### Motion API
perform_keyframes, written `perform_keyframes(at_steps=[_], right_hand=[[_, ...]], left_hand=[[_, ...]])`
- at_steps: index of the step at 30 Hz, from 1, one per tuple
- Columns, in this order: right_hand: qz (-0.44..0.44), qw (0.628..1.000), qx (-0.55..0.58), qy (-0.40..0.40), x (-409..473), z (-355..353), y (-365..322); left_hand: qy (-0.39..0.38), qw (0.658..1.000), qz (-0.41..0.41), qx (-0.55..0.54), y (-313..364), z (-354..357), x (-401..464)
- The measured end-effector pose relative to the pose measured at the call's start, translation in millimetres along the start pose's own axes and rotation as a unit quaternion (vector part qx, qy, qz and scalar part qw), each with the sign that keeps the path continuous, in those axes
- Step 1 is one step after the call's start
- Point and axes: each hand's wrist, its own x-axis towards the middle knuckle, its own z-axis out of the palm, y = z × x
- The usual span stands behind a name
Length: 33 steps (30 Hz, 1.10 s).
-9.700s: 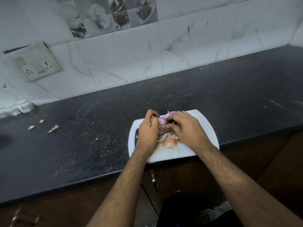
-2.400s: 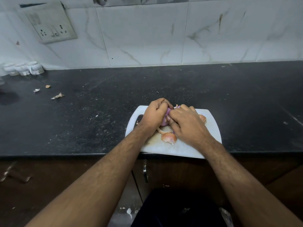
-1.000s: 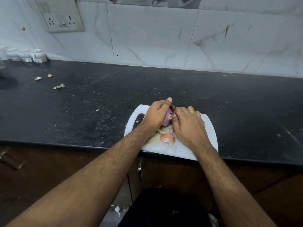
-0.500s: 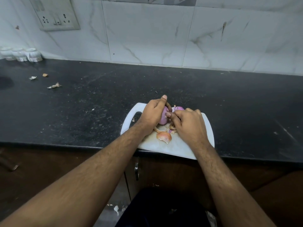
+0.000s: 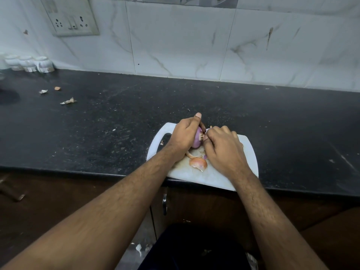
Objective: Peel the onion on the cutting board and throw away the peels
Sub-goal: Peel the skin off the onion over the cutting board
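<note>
Onion [image 5: 197, 140], purple and partly bare, sits over the white cutting board [image 5: 247, 152] at the near edge of the black desk [image 5: 116, 121], clasped in the grip of the left hand [image 5: 184, 137], whose fingers curl round it with one finger raised. The right hand [image 5: 224, 151] has its fingers bent at the onion's rooty end, pinching there. Loose peels [image 5: 197, 162] lie on the board just below the hands; small cups [image 5: 29, 64] stand far left by the wall.
</note>
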Motion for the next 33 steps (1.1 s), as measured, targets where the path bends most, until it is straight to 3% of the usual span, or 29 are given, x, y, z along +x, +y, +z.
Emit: perform_keyframes(at_steps=[6, 11, 18, 23, 30, 33], right_hand=[[0.002, 0.999, -0.027, -0.016, 1, 0, -3], [-0.005, 0.997, 0.062, -0.048, 3, -2, -3], [-0.053, 0.996, 0.059, -0.043, 3, -2, -3], [-0.195, 0.978, 0.038, -0.071, -16, 4, -40], [0.02, 0.997, 0.055, -0.042, -3, 3, -29], [0.04, 0.999, 0.016, -0.021, -4, 5, -27]], left_hand=[[0.018, 0.998, 0.027, 0.059, -4, 1, 3], [0.001, 0.998, 0.037, 0.057, -3, 3, 5], [0.001, 0.997, 0.033, 0.065, -5, 2, 8], [0.023, 0.998, 0.009, 0.055, -1, 5, 25], [-0.019, 0.999, 0.025, -0.044, -9, 0, 21], [-0.018, 0.998, 0.011, -0.056, -4, 0, 20]])
